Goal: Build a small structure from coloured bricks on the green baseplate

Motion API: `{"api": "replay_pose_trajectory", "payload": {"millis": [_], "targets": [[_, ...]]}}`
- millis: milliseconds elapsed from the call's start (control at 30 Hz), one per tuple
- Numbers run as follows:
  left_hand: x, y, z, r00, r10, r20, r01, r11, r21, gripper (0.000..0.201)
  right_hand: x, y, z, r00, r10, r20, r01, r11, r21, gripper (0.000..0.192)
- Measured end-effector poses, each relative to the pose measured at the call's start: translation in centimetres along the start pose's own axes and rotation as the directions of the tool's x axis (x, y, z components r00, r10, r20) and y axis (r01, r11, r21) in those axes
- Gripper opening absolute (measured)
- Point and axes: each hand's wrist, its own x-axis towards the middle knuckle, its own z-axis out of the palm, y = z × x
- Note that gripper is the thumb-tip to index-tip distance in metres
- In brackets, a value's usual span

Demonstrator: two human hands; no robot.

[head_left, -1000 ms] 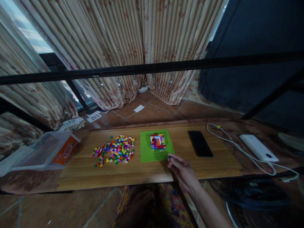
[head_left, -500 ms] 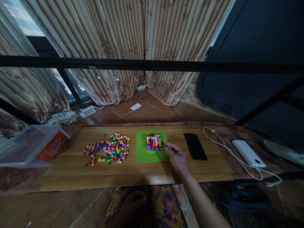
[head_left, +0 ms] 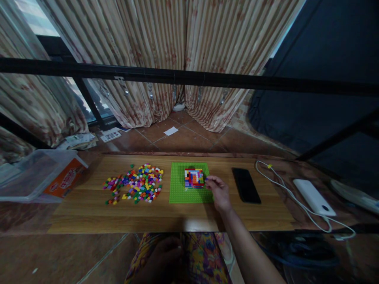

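- The green baseplate (head_left: pixel 180 191) lies flat on the wooden board, square and studded.
- The block of small bricks (head_left: pixel 194 177), red, blue, yellow and white, sits on its far right part.
- Loose coloured bricks (head_left: pixel 134 184) lie scattered to its left.

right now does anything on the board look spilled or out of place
Nothing looks damaged. The loose bricks lie scattered in an untidy heap left of the green baseplate, some strays trailing off at the left. The white cable snakes loosely across the board's right end. The right hand is at the brick block.
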Motion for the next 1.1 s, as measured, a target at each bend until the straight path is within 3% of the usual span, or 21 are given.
{"api": "replay_pose_trajectory", "payload": {"millis": [133, 300, 367, 467, 567, 633, 733, 867, 1000, 1100], "targets": [[0.0, -0.2, -0.3, 1.0, 0.021, 0.002, -0.021, 0.999, 0.03, 0.035, 0.0, 0.0, -0.3, 0.995, 0.095, 0.013, -0.096, 0.993, 0.071, 0.021], [-0.2, 2.1, 0.8, 0.976, 0.216, -0.006, -0.2, 0.915, 0.351, 0.027, -0.5, -0.6, -1.7, 0.977, 0.201, 0.066, -0.21, 0.957, 0.199, 0.019], [0.1, 3.9, 1.8, 0.942, 0.335, -0.006, -0.302, 0.857, 0.418, 0.023, -0.9, -1.0, -2.4, 0.95, 0.283, 0.131, -0.311, 0.896, 0.316, 0.016], [1.0, 6.6, 3.2, 0.852, 0.523, 0.005, -0.45, 0.73, 0.515, 0.015, -1.9, -1.5, -3.1, 0.893, 0.379, 0.242, -0.449, 0.784, 0.428, 0.011], [2.0, 8.6, 4.1, 0.775, 0.625, 0.091, -0.522, 0.553, 0.65, 0.009, -3.4, -1.9, -2.9, 0.851, 0.433, 0.298, -0.524, 0.75, 0.403, 0.011], [2.4, 9.3, 4.5, 0.732, 0.669, 0.127, -0.542, 0.459, 0.704, 0.008, -4.8, -2.0, -2.2, 0.83, 0.453, 0.325, -0.546, 0.779, 0.308, 0.019], [2.8, 9.7, 4.8, 0.673, 0.722, 0.163, -0.561, 0.355, 0.748, 0.008, -7.0, -2.0, -0.7, 0.828, 0.442, 0.346, -0.493, 0.867, 0.072, 0.029], [3.2, 9.5, 4.9, 0.617, 0.757, 0.217, -0.552, 0.22, 0.804, 0.008, -9.0, -1.8, 0.9, 0.903, 0.288, 0.319, -0.253, 0.956, -0.146, 0.028], [3.1, 9.5, 5.1, 0.598, 0.752, 0.279, -0.505, 0.083, 0.859, 0.009, -9.3, -1.9, 1.4, 0.913, 0.233, 0.335, -0.164, 0.961, -0.223, 0.028], [3.0, 9.6, 5.5, 0.605, 0.738, 0.301, -0.485, 0.041, 0.874, 0.01, -9.2, -2.2, 1.4, 0.912, 0.221, 0.347, -0.146, 0.963, -0.228, 0.028]]}}
